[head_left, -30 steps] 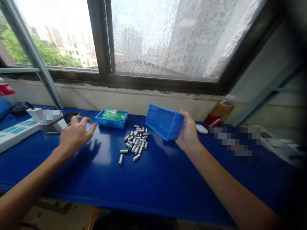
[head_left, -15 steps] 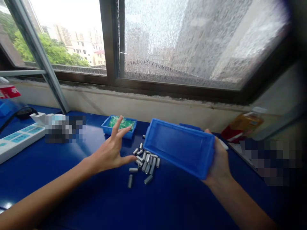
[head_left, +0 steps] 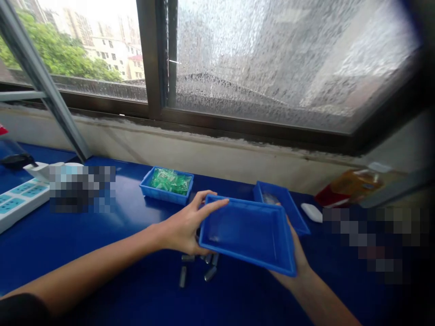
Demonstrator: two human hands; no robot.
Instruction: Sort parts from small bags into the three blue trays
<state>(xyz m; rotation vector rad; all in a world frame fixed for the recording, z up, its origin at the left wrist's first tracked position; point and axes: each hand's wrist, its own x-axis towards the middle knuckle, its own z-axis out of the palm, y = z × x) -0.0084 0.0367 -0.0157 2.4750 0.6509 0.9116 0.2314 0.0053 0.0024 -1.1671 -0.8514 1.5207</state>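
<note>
An empty blue plastic tray point(head_left: 248, 233) hangs level above the blue table point(head_left: 102, 253), held by both hands. My left hand point(head_left: 185, 226) grips its left edge, thumb underneath and fingers along the rim. My right hand point(head_left: 295, 260) supports it from below at the right end and is mostly hidden by the tray. Under the tray lies a pile of small silver metal cylinders point(head_left: 204, 267); only a few show past its front edge.
A small blue tray of green parts point(head_left: 167, 183) stands behind my left hand. Another blue tray point(head_left: 282, 210) sits behind the held one. A white power strip point(head_left: 16, 199) lies far left, a white object point(head_left: 311, 212) and an orange-red packet point(head_left: 350, 185) at right. Window wall behind.
The tray has turned from tilted on edge to level and come down over the cylinders. My left hand swung in from the left and took hold of its left rim.
</note>
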